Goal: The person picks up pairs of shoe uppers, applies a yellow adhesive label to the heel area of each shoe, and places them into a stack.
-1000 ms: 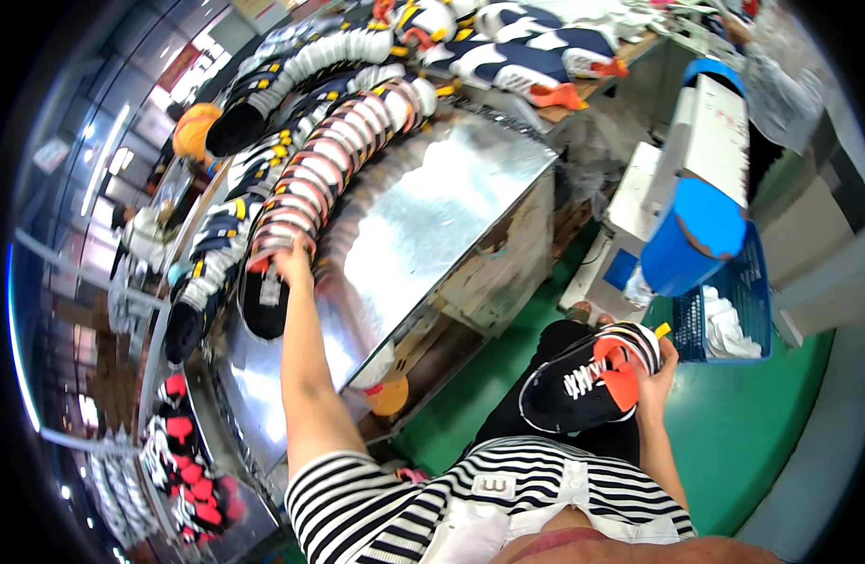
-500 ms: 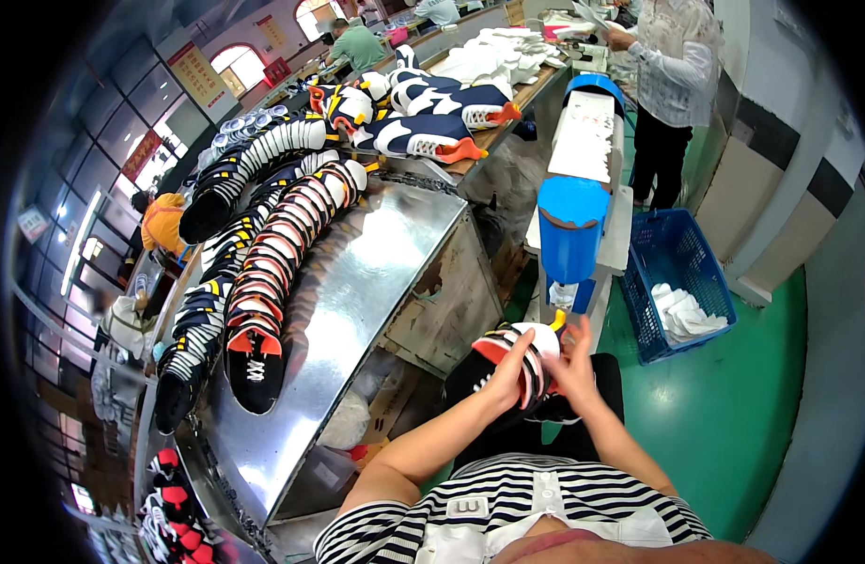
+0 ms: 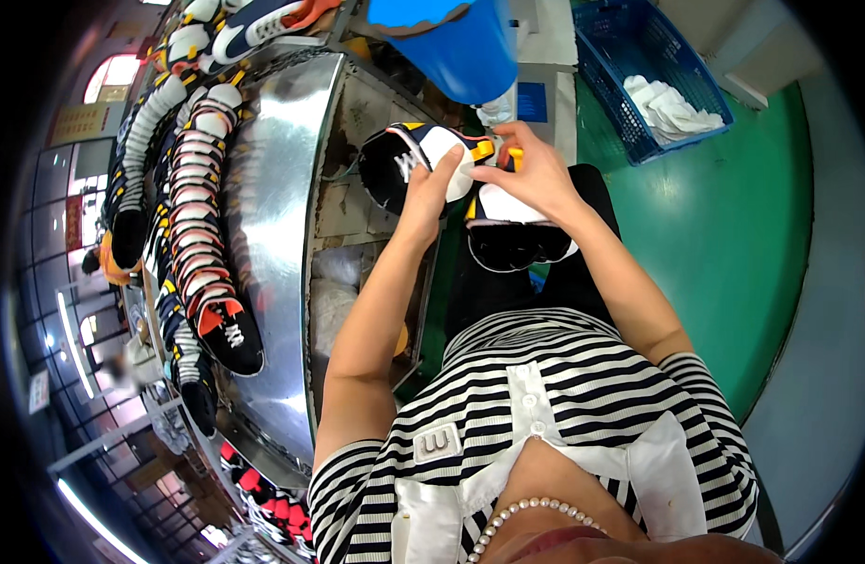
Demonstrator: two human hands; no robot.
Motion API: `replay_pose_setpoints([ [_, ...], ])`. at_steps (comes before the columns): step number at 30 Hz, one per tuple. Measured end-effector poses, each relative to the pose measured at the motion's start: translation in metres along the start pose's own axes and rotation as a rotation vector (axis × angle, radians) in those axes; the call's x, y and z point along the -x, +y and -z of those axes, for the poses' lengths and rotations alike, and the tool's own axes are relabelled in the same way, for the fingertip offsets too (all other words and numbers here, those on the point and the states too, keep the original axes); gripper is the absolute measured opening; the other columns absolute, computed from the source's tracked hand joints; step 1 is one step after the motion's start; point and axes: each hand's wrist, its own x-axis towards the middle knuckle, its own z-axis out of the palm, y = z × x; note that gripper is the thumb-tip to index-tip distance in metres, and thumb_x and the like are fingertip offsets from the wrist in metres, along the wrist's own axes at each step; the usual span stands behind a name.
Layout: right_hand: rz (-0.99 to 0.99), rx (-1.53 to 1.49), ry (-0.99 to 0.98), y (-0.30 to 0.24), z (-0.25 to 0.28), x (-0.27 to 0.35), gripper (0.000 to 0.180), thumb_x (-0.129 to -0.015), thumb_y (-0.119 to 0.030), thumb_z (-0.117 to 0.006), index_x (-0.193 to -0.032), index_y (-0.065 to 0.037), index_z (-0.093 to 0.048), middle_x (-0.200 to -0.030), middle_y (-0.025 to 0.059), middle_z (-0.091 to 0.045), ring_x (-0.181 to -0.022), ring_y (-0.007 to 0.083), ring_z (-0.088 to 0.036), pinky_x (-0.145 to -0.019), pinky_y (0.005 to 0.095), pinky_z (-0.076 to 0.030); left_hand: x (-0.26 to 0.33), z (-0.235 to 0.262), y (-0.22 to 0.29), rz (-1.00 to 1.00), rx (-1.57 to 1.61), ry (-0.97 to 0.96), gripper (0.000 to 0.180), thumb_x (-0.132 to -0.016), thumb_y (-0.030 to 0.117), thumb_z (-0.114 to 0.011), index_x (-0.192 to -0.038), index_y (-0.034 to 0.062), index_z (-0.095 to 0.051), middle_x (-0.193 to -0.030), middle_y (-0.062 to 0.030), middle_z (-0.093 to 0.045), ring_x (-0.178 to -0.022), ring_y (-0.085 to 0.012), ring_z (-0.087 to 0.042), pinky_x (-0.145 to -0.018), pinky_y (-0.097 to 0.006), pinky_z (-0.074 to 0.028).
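My left hand [image 3: 430, 195] grips a shoe upper [image 3: 446, 155], its thumb on the white part. This upper has a black opening, white laces and a yellow tab at its far end. Over my lap lies another white, black and yellow shoe upper [image 3: 512, 211]. My right hand [image 3: 537, 179] curls over that one, a yellow tab showing between its bent fingers, with the thumb reaching toward the left-hand upper. The hand hides part of the second upper. Just beyond both hands is a machine with a blue rounded housing [image 3: 451, 47].
Left of me runs a shiny metal table [image 3: 277, 188] with long rows of nested shoe uppers [image 3: 197, 197]. A blue plastic basket [image 3: 601, 56] holding white pieces [image 3: 667, 108] stands on the green floor at right. Red and black shoe uppers [image 3: 263, 489] lie at lower left.
The view has tipped down toward my lap. The shoe uppers, earlier held close together, are now apart: one in my left hand to the left, the other under my right hand.
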Motion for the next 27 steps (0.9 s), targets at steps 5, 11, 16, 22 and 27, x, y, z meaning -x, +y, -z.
replay_pose_setpoints([
  [5, 0.011, -0.239, 0.063, 0.050, -0.007, -0.031, 0.029, -0.080, -0.028, -0.069, -0.091, -0.002, -0.065, -0.083, 0.0132, -0.068, -0.078, 0.0251, -0.065, -0.072, 0.0327, -0.049, -0.022, -0.015, -0.008, -0.001, -0.013, -0.072, 0.030, -0.089, 0.026, -0.062, -0.104, 0.0006, -0.060, -0.096, -0.0033, -0.064, -0.086, -0.0109, -0.060, -0.076, -0.026, -0.046],
  [11, -0.242, -0.702, -0.104, 0.069, -0.009, -0.072, 0.012, -0.082, -0.011, -0.068, -0.085, 0.000, -0.065, -0.082, 0.0054, -0.064, -0.070, 0.0108, -0.057, -0.062, 0.0240, -0.045, -0.055, -0.010, -0.004, -0.096, -0.046, -0.082, 0.028, -0.085, 0.018, -0.066, -0.105, -0.0003, -0.060, -0.097, -0.0041, -0.062, -0.086, -0.0120, -0.059, -0.078, -0.027, -0.046],
  [16, -0.329, -0.856, -0.151, 0.076, -0.005, -0.089, 0.010, -0.083, -0.011, -0.067, -0.083, -0.002, -0.063, -0.080, 0.0056, -0.064, -0.067, 0.0112, -0.059, -0.060, 0.0240, -0.048, -0.094, -0.010, -0.009, -0.053, -0.001, -0.058, 0.028, -0.084, 0.014, -0.064, -0.107, -0.0010, -0.060, -0.100, -0.0061, -0.063, -0.089, -0.0146, -0.060, -0.079, -0.028, -0.046],
  [22, -0.392, -0.711, -0.127, 0.067, 0.012, -0.092, 0.023, -0.085, -0.022, -0.066, -0.085, -0.001, -0.060, -0.074, 0.0064, -0.062, -0.063, 0.0124, -0.059, -0.057, 0.0241, -0.049, -0.113, -0.018, -0.005, 0.359, 0.642, -0.014, 0.030, -0.092, 0.015, -0.044, -0.112, -0.0054, -0.051, -0.103, -0.0184, -0.063, -0.092, -0.0312, -0.064, -0.080, -0.043, -0.053],
  [27, -0.470, -0.978, 0.058, 0.076, 0.043, -0.056, 0.022, -0.087, -0.021, -0.060, -0.096, -0.001, -0.056, -0.084, 0.0080, -0.058, -0.072, 0.0156, -0.058, -0.065, 0.0279, -0.050, -0.055, 0.038, -0.003, 0.065, 0.516, 0.238, 0.023, -0.092, 0.019, -0.052, -0.104, -0.0014, -0.054, -0.095, -0.0124, -0.064, -0.084, -0.0260, -0.064, -0.073, -0.038, -0.053],
])
